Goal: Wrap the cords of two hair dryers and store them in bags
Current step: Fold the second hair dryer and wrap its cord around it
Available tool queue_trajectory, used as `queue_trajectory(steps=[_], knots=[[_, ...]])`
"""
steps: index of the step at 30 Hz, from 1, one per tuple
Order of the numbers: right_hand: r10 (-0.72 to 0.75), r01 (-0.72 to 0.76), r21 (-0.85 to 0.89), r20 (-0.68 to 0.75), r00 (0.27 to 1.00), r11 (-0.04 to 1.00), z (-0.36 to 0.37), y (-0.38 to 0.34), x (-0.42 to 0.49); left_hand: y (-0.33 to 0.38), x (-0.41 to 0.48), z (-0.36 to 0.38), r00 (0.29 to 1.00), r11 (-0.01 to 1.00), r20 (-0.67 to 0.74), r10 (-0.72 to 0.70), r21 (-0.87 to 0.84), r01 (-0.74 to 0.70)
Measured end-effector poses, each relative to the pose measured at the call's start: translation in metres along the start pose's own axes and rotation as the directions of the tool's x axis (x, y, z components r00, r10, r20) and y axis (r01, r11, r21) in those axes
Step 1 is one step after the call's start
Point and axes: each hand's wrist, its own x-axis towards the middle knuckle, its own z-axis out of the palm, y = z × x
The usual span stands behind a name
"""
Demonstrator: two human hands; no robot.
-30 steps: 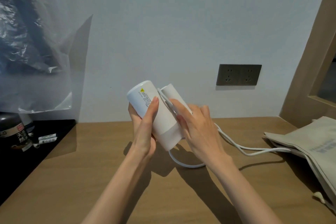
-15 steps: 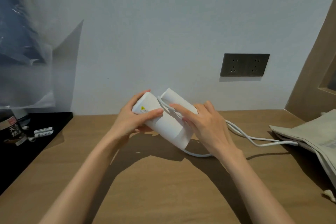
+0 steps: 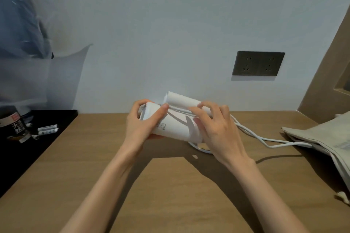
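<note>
A white folded hair dryer [image 3: 171, 126] lies nearly level just above the wooden table [image 3: 170, 185], near the wall. My left hand [image 3: 141, 125] grips its left end, thumb across the top. My right hand [image 3: 216, 130] holds the right end, its fingertips pressing the white cord [image 3: 265, 141] along the groove between barrel and folded handle. The cord trails right across the table to a beige cloth bag [image 3: 325, 138] lying flat at the right edge. A second dryer is not in view.
A dark double wall socket [image 3: 258, 63] sits above the table at right. A black surface [image 3: 28, 143] at left carries a dark jar [image 3: 13, 125] and small white tubes [image 3: 47, 129]. Clear plastic [image 3: 22, 43] hangs at upper left. A wooden frame rises at right.
The dryer has tipped from steeply tilted to nearly level and come lower toward the table. My left hand shifted from the barrel's side to its left end. The right hand stays on the cord.
</note>
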Motion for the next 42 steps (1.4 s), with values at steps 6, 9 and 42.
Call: queue_trajectory(steps=[6, 9, 42], knots=[[-0.114, 0.12, 0.187, -0.043, 0.993, 0.975, 0.004, -0.031, -0.005, 0.006, 0.0, -0.002, 0.991, 0.985, -0.115, -0.073, -0.164, 0.054], [-0.115, 0.1, 0.308, 0.032, 0.993, 0.946, 0.014, -0.045, -0.009, 0.011, 0.001, -0.007, 0.99, 0.965, -0.087, -0.115, -0.245, 0.09], [0.097, -0.77, 0.517, 0.804, 0.587, 0.375, -0.022, 0.02, -0.005, 0.004, 0.0, -0.027, 0.864, 0.956, 0.491, -0.113, -0.184, 0.23]])
